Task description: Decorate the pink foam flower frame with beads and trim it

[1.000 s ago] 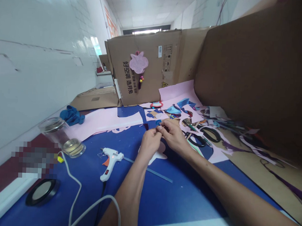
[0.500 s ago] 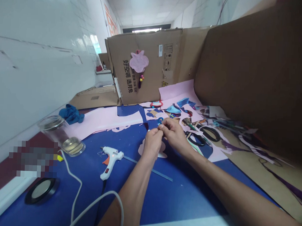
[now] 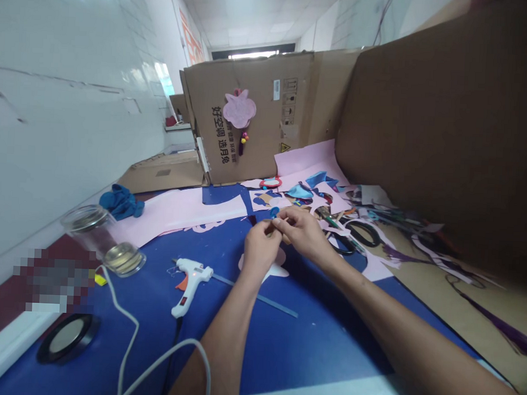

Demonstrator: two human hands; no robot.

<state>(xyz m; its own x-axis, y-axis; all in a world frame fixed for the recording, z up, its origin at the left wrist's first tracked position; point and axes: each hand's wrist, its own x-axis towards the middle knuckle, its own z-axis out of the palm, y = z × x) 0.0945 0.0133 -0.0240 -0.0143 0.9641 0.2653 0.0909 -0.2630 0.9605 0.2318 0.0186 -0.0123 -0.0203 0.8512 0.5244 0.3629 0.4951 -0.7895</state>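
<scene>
My left hand [image 3: 262,244] and my right hand [image 3: 297,229] meet above the blue table, fingers pinched together. What they grip is small and mostly hidden by the fingers. A dark purple bit [image 3: 251,219] shows just beyond the left fingers, and a small blue round piece [image 3: 274,212] shows past the fingertips; I cannot tell whether either is held. Below the hands lies a pale pink cutout [image 3: 278,267], partly covered by my left hand. To the left, a white glue gun [image 3: 193,282] rests on its side, a clear glue stick [image 3: 276,306] sticking out of its back.
Pink sheets [image 3: 179,211] and scraps cover the table's back. Black-handled scissors [image 3: 364,233] lie right of my hands. At left stand a glass jar [image 3: 123,258] and a blue cloth [image 3: 122,203]; a white cable [image 3: 129,320] loops nearby. Cardboard [image 3: 267,122] walls the back, with a pink ornament [image 3: 240,110].
My fingers have shifted slightly around the small piece, and my left hand has turned a little. The whole view has moved slightly; the glue gun and jar stay in place on the table.
</scene>
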